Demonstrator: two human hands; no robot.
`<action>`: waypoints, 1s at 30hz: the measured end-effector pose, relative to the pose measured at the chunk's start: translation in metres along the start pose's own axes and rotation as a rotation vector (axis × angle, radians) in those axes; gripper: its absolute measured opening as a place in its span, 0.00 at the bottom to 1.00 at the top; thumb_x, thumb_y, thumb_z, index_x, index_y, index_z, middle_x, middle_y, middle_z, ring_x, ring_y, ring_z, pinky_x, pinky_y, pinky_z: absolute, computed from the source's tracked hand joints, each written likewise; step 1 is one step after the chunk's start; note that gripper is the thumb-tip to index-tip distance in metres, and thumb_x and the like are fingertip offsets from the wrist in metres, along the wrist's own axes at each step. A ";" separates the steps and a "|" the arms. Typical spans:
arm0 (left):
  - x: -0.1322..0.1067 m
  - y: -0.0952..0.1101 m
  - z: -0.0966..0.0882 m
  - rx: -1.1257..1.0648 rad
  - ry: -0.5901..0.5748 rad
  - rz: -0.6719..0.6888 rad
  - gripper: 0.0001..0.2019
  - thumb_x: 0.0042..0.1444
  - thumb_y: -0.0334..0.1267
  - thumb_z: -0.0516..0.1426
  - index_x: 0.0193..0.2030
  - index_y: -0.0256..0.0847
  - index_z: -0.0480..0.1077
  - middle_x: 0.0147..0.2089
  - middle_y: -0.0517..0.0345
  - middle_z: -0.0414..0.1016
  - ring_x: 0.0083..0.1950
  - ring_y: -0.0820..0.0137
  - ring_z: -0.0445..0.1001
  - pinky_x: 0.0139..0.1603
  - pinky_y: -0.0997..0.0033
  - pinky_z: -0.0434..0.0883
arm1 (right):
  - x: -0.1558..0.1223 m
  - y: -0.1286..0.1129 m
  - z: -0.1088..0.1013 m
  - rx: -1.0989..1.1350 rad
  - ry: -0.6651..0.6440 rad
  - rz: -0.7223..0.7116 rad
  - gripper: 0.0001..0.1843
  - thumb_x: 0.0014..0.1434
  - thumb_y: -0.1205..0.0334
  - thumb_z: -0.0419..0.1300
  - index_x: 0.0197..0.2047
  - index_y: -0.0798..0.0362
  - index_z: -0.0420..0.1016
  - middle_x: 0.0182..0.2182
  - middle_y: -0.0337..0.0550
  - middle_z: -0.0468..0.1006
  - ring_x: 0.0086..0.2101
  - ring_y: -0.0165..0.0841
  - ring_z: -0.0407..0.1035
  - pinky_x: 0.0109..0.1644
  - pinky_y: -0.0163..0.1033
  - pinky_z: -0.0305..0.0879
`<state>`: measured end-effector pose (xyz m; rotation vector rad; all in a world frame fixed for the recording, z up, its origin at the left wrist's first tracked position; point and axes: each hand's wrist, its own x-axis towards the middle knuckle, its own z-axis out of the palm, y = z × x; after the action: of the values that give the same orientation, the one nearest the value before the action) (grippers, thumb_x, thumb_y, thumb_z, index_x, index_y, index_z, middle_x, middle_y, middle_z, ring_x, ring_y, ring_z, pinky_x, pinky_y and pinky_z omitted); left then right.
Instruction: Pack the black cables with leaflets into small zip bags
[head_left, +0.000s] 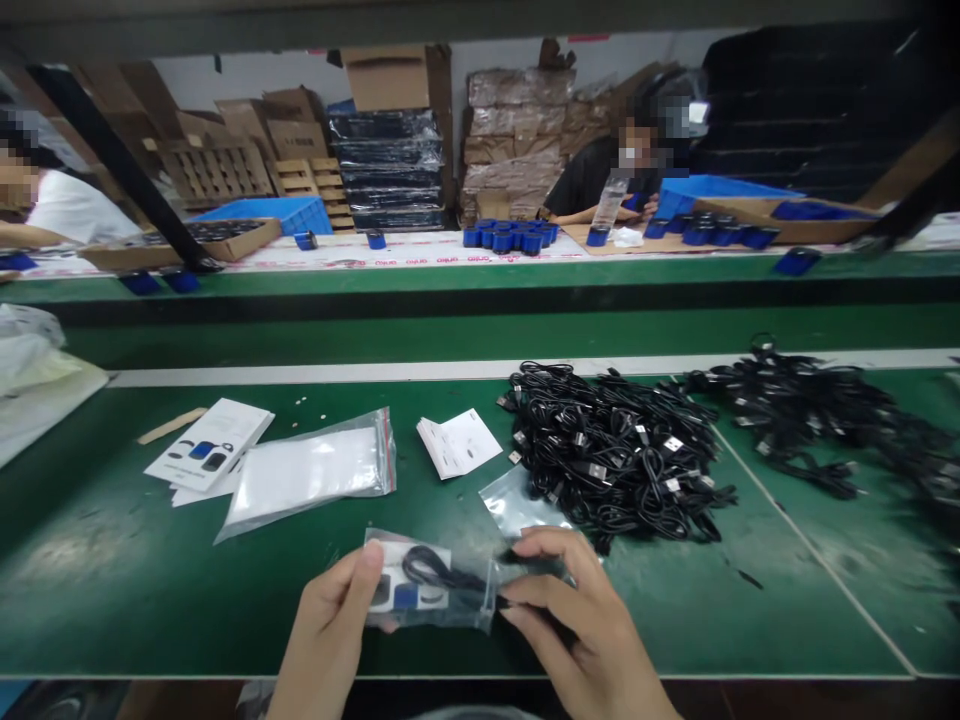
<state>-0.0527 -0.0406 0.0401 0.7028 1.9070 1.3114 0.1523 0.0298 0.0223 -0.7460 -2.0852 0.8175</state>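
Note:
My left hand (335,610) grips the closed end of a small clear zip bag (480,612), thumb on top. Inside the bag lie a printed leaflet (406,597) and a coiled black USB cable (431,568). At the bag's right end is my right hand (581,610), its fingers bent and its fingertips pinched around the dark end of the cable at the opening. The fingers partly hide that end. Just behind my right hand, another clear bag (517,500) lies flat beside a heap of black USB cables (615,450).
Left on the green bench (420,655) lie leaflets (206,445) and a zip bag with white contents (311,470). A folded leaflet stack (459,443) sits mid-bench. More cables (832,420) lie right. Beyond, blue-cased items (510,238) stand on a raised shelf; two people work there.

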 end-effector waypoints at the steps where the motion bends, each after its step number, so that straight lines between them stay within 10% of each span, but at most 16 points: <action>1: -0.001 0.000 0.001 -0.027 -0.021 -0.022 0.22 0.48 0.59 0.58 0.25 0.40 0.75 0.19 0.62 0.71 0.22 0.71 0.67 0.23 0.76 0.67 | 0.001 0.001 -0.003 -0.029 -0.014 -0.059 0.12 0.59 0.76 0.55 0.38 0.50 0.72 0.45 0.45 0.63 0.48 0.39 0.62 0.49 0.42 0.63; 7: 0.000 -0.004 0.003 -0.055 -0.063 -0.065 0.22 0.49 0.59 0.58 0.30 0.38 0.76 0.18 0.62 0.71 0.21 0.71 0.68 0.21 0.77 0.67 | 0.003 0.003 -0.011 -0.077 0.000 -0.244 0.13 0.59 0.77 0.54 0.40 0.51 0.72 0.44 0.46 0.64 0.49 0.42 0.59 0.49 0.46 0.64; 30: -0.019 0.002 0.025 -0.352 -0.026 -0.185 0.22 0.34 0.54 0.69 0.26 0.36 0.73 0.22 0.60 0.77 0.25 0.69 0.74 0.22 0.75 0.75 | 0.006 -0.009 0.019 0.267 0.046 0.257 0.08 0.56 0.70 0.60 0.29 0.51 0.79 0.37 0.43 0.73 0.34 0.33 0.71 0.36 0.35 0.67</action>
<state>-0.0212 -0.0403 0.0409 0.3543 1.6181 1.4583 0.1318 0.0233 0.0222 -0.8857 -1.8142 1.1815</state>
